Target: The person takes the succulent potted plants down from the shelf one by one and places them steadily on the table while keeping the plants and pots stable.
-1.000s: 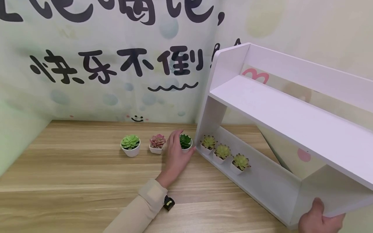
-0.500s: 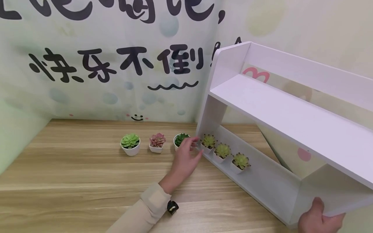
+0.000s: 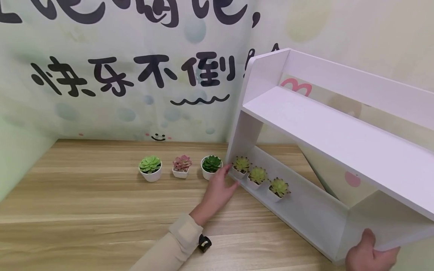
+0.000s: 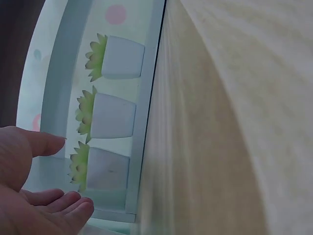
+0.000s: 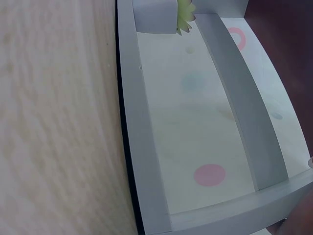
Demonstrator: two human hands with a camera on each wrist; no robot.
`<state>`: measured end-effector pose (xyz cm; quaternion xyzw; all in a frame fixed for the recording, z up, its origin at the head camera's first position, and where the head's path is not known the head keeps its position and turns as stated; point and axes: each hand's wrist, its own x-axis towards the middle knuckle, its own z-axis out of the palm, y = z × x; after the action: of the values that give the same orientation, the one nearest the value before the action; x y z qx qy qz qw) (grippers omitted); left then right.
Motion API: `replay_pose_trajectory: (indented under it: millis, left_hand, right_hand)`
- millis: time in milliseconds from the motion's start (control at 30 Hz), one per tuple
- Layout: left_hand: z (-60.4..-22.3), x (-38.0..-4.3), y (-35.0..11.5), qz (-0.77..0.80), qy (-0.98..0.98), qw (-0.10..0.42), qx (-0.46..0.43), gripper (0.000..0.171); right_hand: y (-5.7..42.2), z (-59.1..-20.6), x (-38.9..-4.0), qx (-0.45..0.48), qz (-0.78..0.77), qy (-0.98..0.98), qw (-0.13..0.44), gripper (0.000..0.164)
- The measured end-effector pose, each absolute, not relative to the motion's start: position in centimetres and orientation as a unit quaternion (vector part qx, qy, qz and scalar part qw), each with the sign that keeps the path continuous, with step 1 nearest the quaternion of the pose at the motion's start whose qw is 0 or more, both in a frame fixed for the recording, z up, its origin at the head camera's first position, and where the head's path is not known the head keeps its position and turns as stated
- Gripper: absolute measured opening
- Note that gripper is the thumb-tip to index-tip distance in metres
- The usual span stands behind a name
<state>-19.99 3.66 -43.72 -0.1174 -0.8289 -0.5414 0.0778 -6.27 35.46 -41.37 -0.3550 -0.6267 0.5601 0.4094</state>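
Observation:
A white two-tier shelf (image 3: 305, 120) stands at an angle on the right of the wooden table. My right hand (image 3: 371, 254) grips the lower part of its right side panel, thumb on the inner face. My left hand (image 3: 217, 190) is by the shelf's lower left front corner, thumb and fingers apart with nothing between them. Three yellow-green potted succulents (image 3: 257, 177) line the lower board's left end; in the left wrist view, my left thumb and fingers (image 4: 80, 215) are beside the nearest potted succulent (image 4: 105, 169). The right wrist view barely shows the right hand.
Left of the shelf, a dark green potted succulent (image 3: 211, 165), a pink one in a square pot (image 3: 181, 165) and a light green one (image 3: 150, 167) stand in a row on the table (image 3: 101, 210). A printed cloth backdrop (image 3: 135, 113) hangs behind.
My left hand has moved right, from around the dark green succulent to the shelf's left corner, leaving that pot on the table. My right hand keeps its place on the side panel.

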Motion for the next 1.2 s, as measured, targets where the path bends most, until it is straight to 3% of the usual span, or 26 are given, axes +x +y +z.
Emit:
replay_pose_trajectory:
  millis: [600,1200]
  left_hand:
    - [-44.8,-21.5,5.0,-0.556,-0.824,0.049,-0.096,0.074]
    - [-45.6,-22.3,6.1,-0.614,-0.787,0.039,-0.043,0.077]
  right_hand:
    - [35.1,-41.0,-6.1,-0.366,0.554,-0.626,0.408,0.034]
    - [35.0,-41.1,-6.2,-0.357,0.541,-0.635,0.421,0.038]
